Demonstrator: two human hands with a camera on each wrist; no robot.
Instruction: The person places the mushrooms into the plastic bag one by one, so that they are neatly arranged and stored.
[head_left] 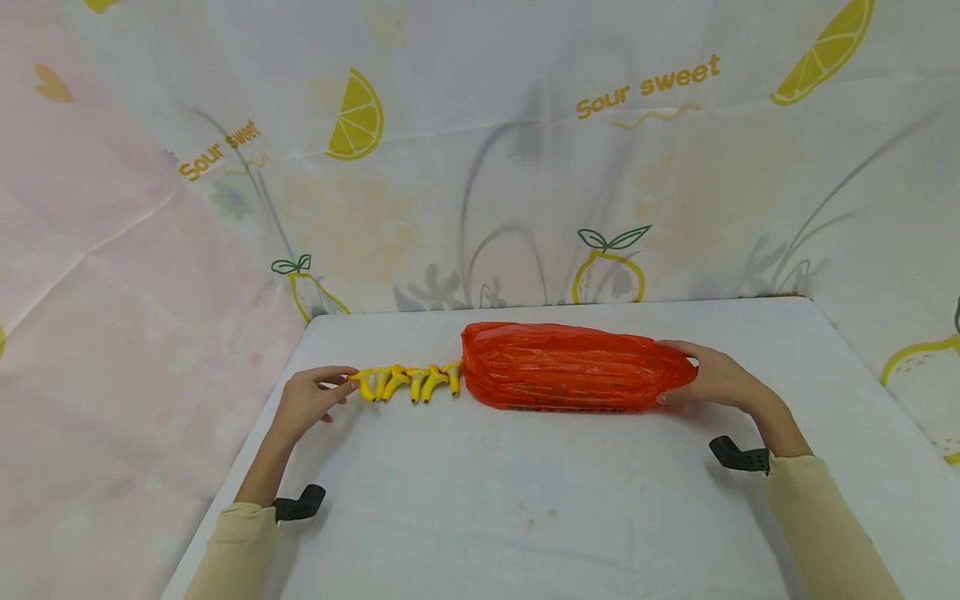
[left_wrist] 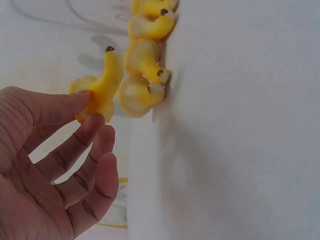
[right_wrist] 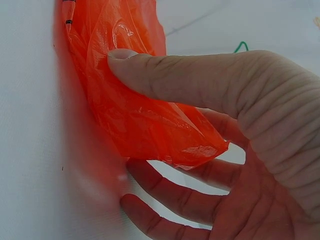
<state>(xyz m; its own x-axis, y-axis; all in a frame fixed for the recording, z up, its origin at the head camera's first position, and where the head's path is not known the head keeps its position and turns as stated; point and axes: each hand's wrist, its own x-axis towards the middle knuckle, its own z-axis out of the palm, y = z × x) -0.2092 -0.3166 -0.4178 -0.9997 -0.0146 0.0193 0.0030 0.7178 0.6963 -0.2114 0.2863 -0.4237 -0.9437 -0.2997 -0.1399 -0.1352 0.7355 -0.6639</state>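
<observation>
Small yellow banana-shaped toys (head_left: 408, 379) with dark tips stand in a row at the back of the table. My left hand (head_left: 303, 402) is at the row's left end. In the left wrist view its thumb and fingers pinch one banana-shaped toy (left_wrist: 109, 82), while several others line up beside it. A crinkled red plastic bag (head_left: 570, 367) lies lengthwise to the right of the row, its left end meeting the last toy. Around the bag's right end, my right hand (head_left: 723, 383) grips the film, thumb on top and fingers underneath. Whatever lies inside the bag is hidden.
White cloth covers the table (head_left: 480, 492). Behind it hangs a backdrop (head_left: 450, 192) printed with lemons and lettering. A black wrist camera (head_left: 300, 503) sits on the left wrist, and another black camera (head_left: 738, 455) on the right.
</observation>
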